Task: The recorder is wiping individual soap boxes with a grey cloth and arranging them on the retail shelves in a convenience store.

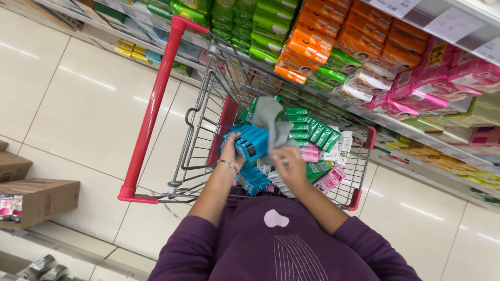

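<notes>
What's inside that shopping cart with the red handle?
The shopping cart holds small boxes: green boxes, blue packs, pink and white ones. The left hand holds a blue pack bundle, the right hand a grey cloth. Lower layers are covered.

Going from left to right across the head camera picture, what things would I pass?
Brown cardboard boxes → red cart handle → left hand holding a blue pack → right hand → pink packs on the shelf.

Blue soap pack point(251, 142) and grey cloth point(271, 125), held above cart.
</notes>
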